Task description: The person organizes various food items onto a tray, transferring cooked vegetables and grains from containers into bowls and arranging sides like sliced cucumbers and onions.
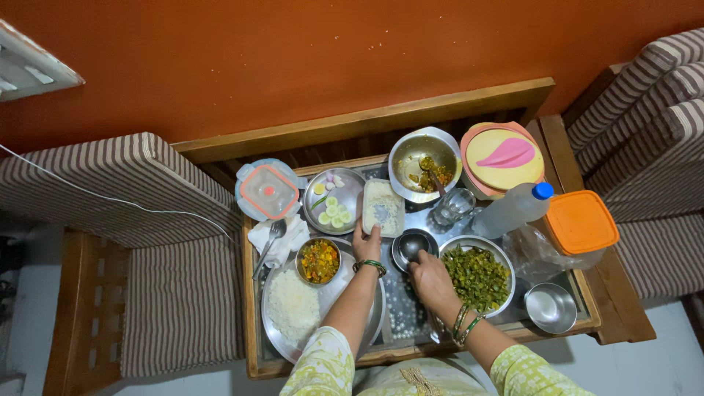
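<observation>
The left hand point(366, 244) reaches forward with its fingers curled onto the near edge of a rectangular white container point(382, 207), holding it by that edge. The container holds something pale and sits on the worktop point(411, 312) between a steel plate of cucumber slices point(334, 199) and a drinking glass point(453, 205).

The right hand point(430, 281) is closed over something at the rim of a small empty steel bowl point(412, 246); what exactly it grips is hidden under the fingers, so I cannot tell what it holds. That small bowl stands just beside a larger bowl of chopped green beans point(477, 276), which lies to the right of the right hand.

Under the left forearm lies a large steel plate point(282, 330) carrying a mound of white rice point(292, 306) and a small bowl of mixed vegetables point(319, 260). A spoon point(268, 243) rests on a white cloth at the plate's far left corner, near a clear lidded box point(268, 191).

Farther back stands a steel pan with yellowish food and a ladle point(425, 167), next to a round pink-and-yellow lidded box point(503, 158). A plastic bottle with a blue cap point(513, 208) lies on its side, an orange-lidded container point(581, 222) beside it, and an empty steel bowl point(551, 307) sits at the near right corner. Striped cushioned seats point(147, 249) flank the worktop.
</observation>
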